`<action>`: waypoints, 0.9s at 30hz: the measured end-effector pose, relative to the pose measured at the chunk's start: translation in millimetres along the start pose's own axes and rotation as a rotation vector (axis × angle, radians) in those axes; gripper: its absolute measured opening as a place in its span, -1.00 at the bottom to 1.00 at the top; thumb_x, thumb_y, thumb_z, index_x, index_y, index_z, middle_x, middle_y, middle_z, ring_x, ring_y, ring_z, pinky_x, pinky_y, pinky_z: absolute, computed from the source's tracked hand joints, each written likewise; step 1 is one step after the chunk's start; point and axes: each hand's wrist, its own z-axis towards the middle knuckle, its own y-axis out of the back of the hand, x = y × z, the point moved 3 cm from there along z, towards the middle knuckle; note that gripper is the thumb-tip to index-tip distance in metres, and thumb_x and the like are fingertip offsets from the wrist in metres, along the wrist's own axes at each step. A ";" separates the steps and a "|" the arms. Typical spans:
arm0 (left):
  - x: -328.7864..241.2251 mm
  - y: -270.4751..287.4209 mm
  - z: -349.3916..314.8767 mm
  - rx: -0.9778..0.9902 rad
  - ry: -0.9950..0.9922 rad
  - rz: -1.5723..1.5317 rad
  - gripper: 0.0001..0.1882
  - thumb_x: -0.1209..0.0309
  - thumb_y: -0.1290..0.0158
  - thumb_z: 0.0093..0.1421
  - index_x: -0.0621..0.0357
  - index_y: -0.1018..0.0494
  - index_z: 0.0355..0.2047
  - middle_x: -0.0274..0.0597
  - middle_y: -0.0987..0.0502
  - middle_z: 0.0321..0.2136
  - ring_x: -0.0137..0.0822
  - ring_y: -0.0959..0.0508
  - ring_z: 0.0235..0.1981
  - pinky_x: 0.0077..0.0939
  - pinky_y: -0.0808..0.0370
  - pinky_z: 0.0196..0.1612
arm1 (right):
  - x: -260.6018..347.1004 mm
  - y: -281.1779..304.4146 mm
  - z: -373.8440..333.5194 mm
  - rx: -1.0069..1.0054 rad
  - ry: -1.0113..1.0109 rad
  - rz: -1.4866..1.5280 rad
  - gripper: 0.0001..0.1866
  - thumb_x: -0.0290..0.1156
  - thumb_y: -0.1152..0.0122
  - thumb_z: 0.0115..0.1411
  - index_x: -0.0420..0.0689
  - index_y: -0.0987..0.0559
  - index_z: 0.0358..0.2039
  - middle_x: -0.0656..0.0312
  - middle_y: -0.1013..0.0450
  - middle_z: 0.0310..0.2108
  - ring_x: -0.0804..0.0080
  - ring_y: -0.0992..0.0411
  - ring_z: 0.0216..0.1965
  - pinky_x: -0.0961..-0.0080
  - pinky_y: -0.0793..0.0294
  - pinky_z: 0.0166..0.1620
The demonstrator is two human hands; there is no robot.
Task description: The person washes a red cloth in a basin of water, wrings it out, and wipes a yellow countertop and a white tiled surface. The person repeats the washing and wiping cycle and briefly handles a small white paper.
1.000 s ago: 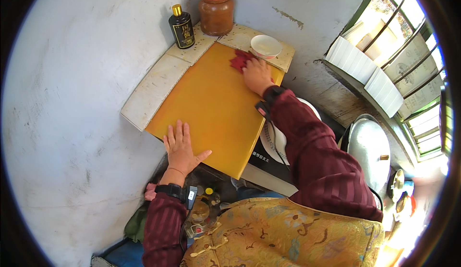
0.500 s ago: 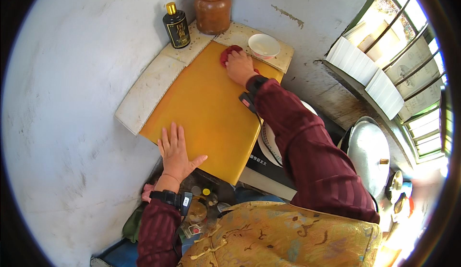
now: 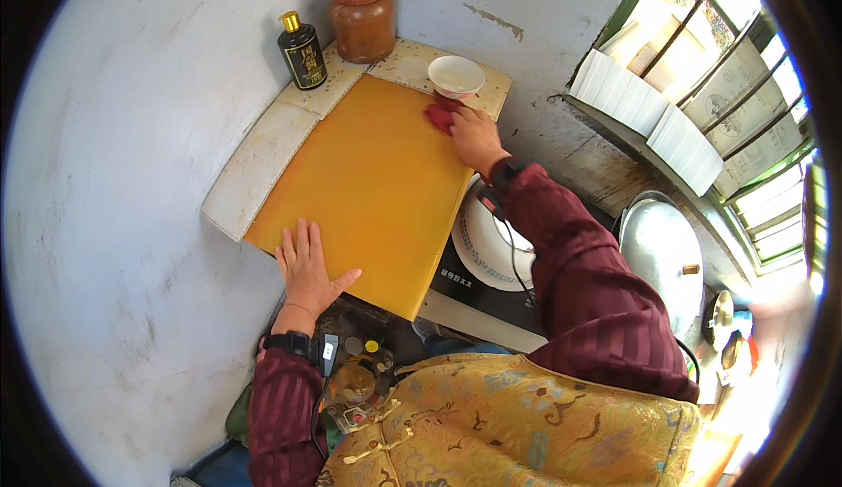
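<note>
The red cloth [image 3: 441, 116] is partly covered by the right hand [image 3: 477, 139]. Part of the white dish [image 3: 478, 246] is hidden by the right sleeve [image 3: 570, 250]. The window [image 3: 719, 59] is cut off by the upper edge.

A head-worn fisheye camera looks down from near over both hands [image 3: 309, 278]

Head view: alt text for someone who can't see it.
A person's right hand is on a red cloth atop a yellow board, near a white bowl; the left hand rests, fingers spread, at the board's near edge. Beyond stand a black bottle and red-lidded jar.
</note>
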 end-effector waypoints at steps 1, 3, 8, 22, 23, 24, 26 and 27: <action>0.1 0.2 0.0 -0.011 -0.001 0.002 0.21 -0.36 -0.11 0.01 0.23 0.08 0.41 0.09 0.12 0.43 0.25 0.17 0.43 0.24 0.25 0.39 | -9.8 6.6 -14.0 -0.007 -0.054 0.030 -0.77 -0.26 -0.11 0.21 -0.10 -0.56 -0.20 0.16 -0.47 -0.14 0.06 -0.40 -0.04 0.13 -0.46 -0.04; -0.5 -0.3 -0.4 -0.005 0.002 -0.019 0.22 -0.35 -0.12 0.01 0.22 0.08 0.41 0.10 0.12 0.43 0.25 0.18 0.43 0.23 0.25 0.39 | -19.8 12.4 -31.4 -0.002 -0.062 0.051 -0.78 -0.29 -0.13 0.20 -0.12 -0.56 -0.22 0.13 -0.46 -0.15 0.01 -0.39 -0.03 0.12 -0.46 -0.03; 0.0 0.6 1.7 0.015 0.027 -0.044 0.22 -0.33 -0.15 0.00 0.22 0.08 0.42 0.07 0.12 0.44 0.22 0.20 0.44 0.20 0.28 0.40 | -7.4 -2.6 -24.4 0.103 -0.105 -0.052 -0.80 -0.32 -0.17 0.18 -0.18 -0.55 -0.27 0.04 -0.45 -0.14 -0.04 -0.37 -0.02 0.12 -0.45 -0.04; 0.0 3.4 0.2 0.004 0.021 -0.069 0.23 -0.32 -0.16 -0.02 0.24 0.07 0.41 0.03 0.15 0.45 0.20 0.21 0.44 0.21 0.28 0.40 | 53.4 -11.3 9.6 0.211 0.325 0.307 -0.56 -0.29 -0.13 0.22 -0.17 -0.49 0.09 0.05 -0.30 0.24 -0.04 -0.19 0.29 0.09 -0.23 0.27; 0.2 3.5 -0.1 0.009 0.025 -0.068 0.23 -0.32 -0.16 -0.02 0.24 0.07 0.41 0.03 0.15 0.45 0.21 0.21 0.44 0.21 0.28 0.40 | 50.7 -17.2 23.0 0.165 0.255 0.340 -0.55 -0.28 -0.13 0.23 -0.16 -0.49 0.11 0.06 -0.28 0.26 -0.04 -0.17 0.31 0.09 -0.21 0.29; 0.1 3.3 0.3 0.012 0.024 -0.068 0.23 -0.32 -0.16 -0.02 0.24 0.07 0.41 0.03 0.15 0.45 0.21 0.21 0.44 0.22 0.28 0.40 | 52.3 -28.9 40.5 0.174 0.167 0.233 -0.52 -0.24 -0.07 0.26 -0.10 -0.44 0.17 0.06 -0.26 0.28 -0.01 -0.16 0.33 0.07 -0.21 0.29; -0.3 2.8 0.5 0.009 0.020 -0.061 0.23 -0.32 -0.16 -0.03 0.24 0.07 0.41 0.03 0.14 0.45 0.21 0.21 0.44 0.23 0.28 0.40 | 71.4 -51.1 75.7 0.184 0.125 0.107 -0.49 -0.21 0.00 0.29 -0.04 -0.37 0.24 0.05 -0.27 0.28 0.06 -0.16 0.34 0.06 -0.22 0.28; -0.5 2.7 0.5 0.006 0.016 -0.052 0.23 -0.32 -0.17 -0.03 0.24 0.08 0.41 0.04 0.14 0.45 0.22 0.21 0.44 0.23 0.28 0.40 | 87.5 -56.9 86.5 0.145 0.155 0.088 -0.50 -0.21 0.01 0.29 -0.03 -0.37 0.23 0.06 -0.30 0.26 0.09 -0.21 0.31 0.05 -0.26 0.25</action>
